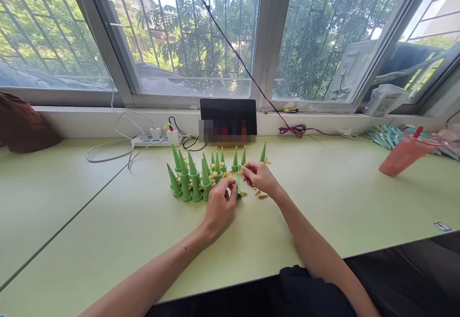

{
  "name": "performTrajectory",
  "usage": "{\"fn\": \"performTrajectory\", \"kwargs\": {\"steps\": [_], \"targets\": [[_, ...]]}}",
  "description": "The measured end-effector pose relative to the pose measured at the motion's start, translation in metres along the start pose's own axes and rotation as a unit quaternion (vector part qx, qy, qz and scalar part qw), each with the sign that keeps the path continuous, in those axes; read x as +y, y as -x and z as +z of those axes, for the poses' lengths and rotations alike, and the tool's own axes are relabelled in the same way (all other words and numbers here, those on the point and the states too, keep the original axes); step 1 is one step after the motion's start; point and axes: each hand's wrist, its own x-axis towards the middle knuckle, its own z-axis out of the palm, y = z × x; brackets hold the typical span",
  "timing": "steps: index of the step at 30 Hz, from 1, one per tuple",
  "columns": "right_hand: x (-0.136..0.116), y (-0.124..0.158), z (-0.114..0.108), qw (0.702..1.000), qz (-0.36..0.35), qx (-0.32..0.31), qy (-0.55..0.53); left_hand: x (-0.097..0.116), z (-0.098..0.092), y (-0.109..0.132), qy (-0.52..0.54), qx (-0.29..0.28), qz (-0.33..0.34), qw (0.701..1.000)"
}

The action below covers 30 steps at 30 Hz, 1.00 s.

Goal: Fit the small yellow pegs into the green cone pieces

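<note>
Green cones (185,180) with ribbed round bases stand close together on the table, several of them on the left and a few farther back. Thumb and fingers of my left hand (222,204) are closed at the side of one green cone (239,189), just right of the group. My right hand (259,177) is pinched above that cone's tip, with what looks like a small yellow piece between the fingertips; the fingers partly hide it. More short yellow pieces (263,196) lie scattered among the cones and below my right hand.
A dark tablet (229,116) leans at the wall behind the cones. A power strip (154,140) with white cables lies at back left. On the right is a tilted cup of red drink (406,154) near plastic packets (386,137). A bundled cable (293,129) hangs down by the window.
</note>
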Motion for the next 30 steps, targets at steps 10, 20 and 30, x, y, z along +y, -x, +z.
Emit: {"fn": "performTrajectory", "kwargs": {"steps": [10,20,30], "targets": [[0.002,-0.001,0.000,0.999,-0.010,0.023,0.042,-0.011,0.003,-0.001,-0.080,-0.042,-0.006,0.996],[0.000,0.001,0.001,0.993,-0.017,0.041,0.106,-0.003,0.002,0.000,-0.151,-0.097,-0.005,0.984],[-0.002,0.002,0.003,0.990,-0.030,0.050,0.131,-0.003,0.000,0.001,-0.190,-0.155,-0.013,0.969]]}}
